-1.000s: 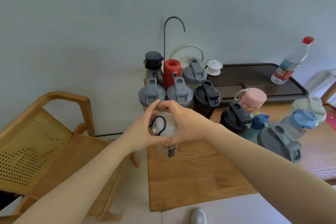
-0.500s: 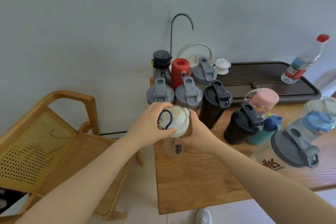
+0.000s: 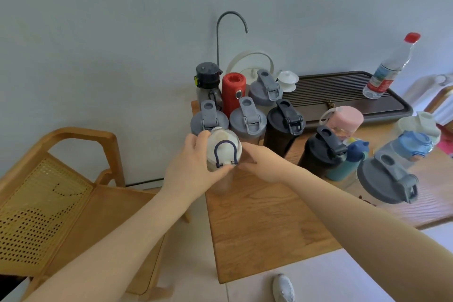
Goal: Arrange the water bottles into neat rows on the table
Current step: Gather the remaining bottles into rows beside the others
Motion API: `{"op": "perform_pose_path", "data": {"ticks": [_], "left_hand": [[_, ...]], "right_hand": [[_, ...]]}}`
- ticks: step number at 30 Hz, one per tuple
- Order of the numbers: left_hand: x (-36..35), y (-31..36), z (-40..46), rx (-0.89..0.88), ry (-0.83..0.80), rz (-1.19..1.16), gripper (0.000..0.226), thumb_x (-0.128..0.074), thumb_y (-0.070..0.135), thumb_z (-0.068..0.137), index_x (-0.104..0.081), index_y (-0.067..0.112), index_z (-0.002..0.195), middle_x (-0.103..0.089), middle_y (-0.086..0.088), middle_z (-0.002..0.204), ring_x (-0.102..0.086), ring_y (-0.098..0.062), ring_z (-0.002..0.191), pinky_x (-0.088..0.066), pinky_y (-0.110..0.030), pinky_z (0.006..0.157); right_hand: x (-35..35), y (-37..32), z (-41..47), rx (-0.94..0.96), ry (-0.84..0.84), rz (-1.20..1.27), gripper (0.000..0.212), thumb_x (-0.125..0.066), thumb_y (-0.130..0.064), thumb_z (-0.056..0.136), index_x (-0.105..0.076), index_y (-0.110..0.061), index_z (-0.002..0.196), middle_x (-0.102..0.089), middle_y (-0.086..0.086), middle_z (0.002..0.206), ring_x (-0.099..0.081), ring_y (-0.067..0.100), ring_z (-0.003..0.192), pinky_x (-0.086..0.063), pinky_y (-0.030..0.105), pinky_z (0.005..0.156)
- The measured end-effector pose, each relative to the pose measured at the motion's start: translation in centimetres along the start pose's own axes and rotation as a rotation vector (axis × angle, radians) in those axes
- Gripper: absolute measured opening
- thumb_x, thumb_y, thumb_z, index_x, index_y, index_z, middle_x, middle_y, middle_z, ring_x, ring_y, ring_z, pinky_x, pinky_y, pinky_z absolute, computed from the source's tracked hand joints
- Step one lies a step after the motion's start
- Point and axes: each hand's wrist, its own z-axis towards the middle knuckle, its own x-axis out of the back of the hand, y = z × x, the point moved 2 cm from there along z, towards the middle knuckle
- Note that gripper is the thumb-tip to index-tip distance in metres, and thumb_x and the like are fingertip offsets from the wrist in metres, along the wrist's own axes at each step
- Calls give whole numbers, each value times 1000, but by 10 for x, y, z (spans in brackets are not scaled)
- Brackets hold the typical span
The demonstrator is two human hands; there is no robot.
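1. At the far left stands a wooden chair [image 3: 49, 193] with a woven seat, beside the table [image 3: 264, 228]. The floor under them is pale.
2. The left hand [image 3: 191, 167] is wrapped around the lid of a clear bottle [image 3: 224, 152] with a white cap and a dark loop. The right hand [image 3: 259, 162] presses its other side. The bottle stands at the near-left corner of the group, just in front of a grey-lid shaker [image 3: 208, 120].
3. I judge the step is to start a third row: two rows of three already stand behind, against the wall.
4. The next move calls, I think, for setting the bottle straight under the shaker, then letting go without a knock.
5. To the right, a black shaker [image 3: 323, 154], a pink bottle [image 3: 345, 120], a blue bottle [image 3: 411, 144] and a big grey-lid one [image 3: 387, 179] stand loose, not yet in rows.
6. Far right, a dark tray [image 3: 343, 95] holds a plastic bottle [image 3: 389, 68]. The wall behind is plain grey.
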Motion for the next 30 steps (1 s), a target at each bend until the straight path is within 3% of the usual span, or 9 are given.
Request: {"op": "perform_pose_path", "data": {"ticks": [4,6,9,14,18,22,24,26,30], "left_hand": [[-2,3,0,15,30,52,78,-66,56,69,-33,14,127,-40,-7,124,-50,-20,102,-41,-25,70],[-3,7,-1,-8,71,59,83,-69,54,67,-35,12,129,-39,-9,128,-46,-25,111,-43,-32,83],[-2,24,1,-19,111,106,80,-70,51,67,-40,12,130,-35,-12,138,-37,-32,124,-38,-41,99],[-13,61,14,-111,152,228,68,-70,47,69,-50,10,123,-38,-19,142,-29,-38,133,-31,-52,105],[-27,82,18,-142,170,210,60,-70,41,71,-53,11,119,-40,-17,141,-28,-37,135,-27,-50,106],[-44,99,14,-315,120,116,47,-70,28,75,-53,12,116,-46,-14,137,-37,-30,130,-31,-42,106],[-59,108,8,-338,-39,29,52,-62,30,82,-42,18,129,-34,-4,145,-42,-20,125,-44,-31,96],[-81,114,4,-264,-239,7,65,-56,37,86,-23,24,140,-17,7,151,-43,-15,122,-41,-21,85],[-118,127,5,-119,-380,-140,96,-66,40,78,3,30,144,1,7,155,-21,-19,139,-38,-35,105]], "right_hand": [[19,8,-19,-39,72,-131,41,-53,-22,92,-45,-19,132,-60,2,124,-57,19,112,-49,37,95],[36,23,-36,-77,303,-166,33,-51,-22,92,-52,-17,125,-61,2,120,-55,19,112,-46,33,95],[65,54,-57,-202,591,-285,35,-55,-21,89,-52,-13,123,-52,8,130,-43,25,123,-37,36,101],[94,104,-55,-560,314,-436,78,-58,-46,84,-24,-8,141,-40,18,142,-36,36,132,-31,45,108],[95,120,-50,-589,124,-342,103,-69,-51,74,-6,-13,146,-35,21,144,-41,40,127,-41,48,101],[87,109,-52,-456,61,-498,101,-73,-51,67,-12,-22,143,-38,18,138,-45,42,121,-45,48,92],[79,103,-55,-401,38,-521,95,-72,-51,68,-16,-24,140,-42,16,133,-49,41,116,-48,47,88],[75,102,-58,-383,50,-470,79,-67,-51,72,-26,-21,132,-46,15,127,-54,39,108,-51,44,81],[77,105,-59,-412,-6,-180,70,-64,-51,73,-35,-13,124,-54,10,116,-57,29,100,-52,37,79]]}}
